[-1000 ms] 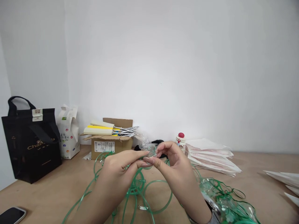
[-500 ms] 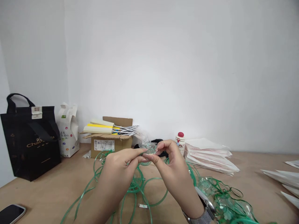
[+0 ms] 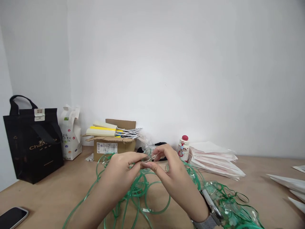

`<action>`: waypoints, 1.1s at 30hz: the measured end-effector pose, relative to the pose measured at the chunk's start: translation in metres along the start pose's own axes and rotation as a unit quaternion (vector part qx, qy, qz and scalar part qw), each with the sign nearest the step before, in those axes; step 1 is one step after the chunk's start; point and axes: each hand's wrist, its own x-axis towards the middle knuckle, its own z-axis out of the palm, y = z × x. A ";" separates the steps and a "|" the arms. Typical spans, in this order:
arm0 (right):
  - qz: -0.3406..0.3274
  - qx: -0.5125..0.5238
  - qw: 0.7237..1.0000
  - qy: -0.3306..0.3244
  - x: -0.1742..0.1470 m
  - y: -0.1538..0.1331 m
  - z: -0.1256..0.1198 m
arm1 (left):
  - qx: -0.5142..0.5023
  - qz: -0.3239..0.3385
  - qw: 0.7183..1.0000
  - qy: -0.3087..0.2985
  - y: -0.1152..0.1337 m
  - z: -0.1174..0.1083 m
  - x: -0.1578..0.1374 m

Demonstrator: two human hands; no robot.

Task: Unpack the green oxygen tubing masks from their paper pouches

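Observation:
My left hand [image 3: 126, 168] and my right hand [image 3: 168, 165] meet above the table's middle, thumbs and fingertips nearly touching. Between them they pinch the thin, pale edge of a clear, green-tinted oxygen mask [image 3: 148, 152]. Fingers cover most of it. Under and around my hands lies green tubing [image 3: 138, 187] in loose coils, running toward the front edge. To the right of my right wrist, more clear masks with green straps [image 3: 234, 203] lie in a heap.
A cardboard box [image 3: 128, 147] with metal-shafted tools stands at the back. Left are a black bag [image 3: 33, 149], a white paper bag [image 3: 72, 143] and a phone [image 3: 13, 218]. Right of centre are a bottle [image 3: 183, 149] and stacked paper packets [image 3: 214, 159].
Both hands have shifted slightly left, and my right fingers are more bent over the mask. Less of the mask shows between my fingers. The tubing coils below have moved a little.

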 end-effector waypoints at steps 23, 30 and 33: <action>-0.169 0.005 0.985 0.021 0.001 0.004 -0.014 | -0.184 -0.145 0.972 -0.023 0.016 0.007 0.000; -0.169 -0.024 0.985 -0.011 0.003 0.004 -0.029 | -0.203 -0.137 0.963 -0.109 0.012 0.009 0.004; -0.120 -0.023 0.990 -0.071 0.004 0.010 -0.043 | -0.187 -0.125 0.963 -0.146 0.010 0.017 0.003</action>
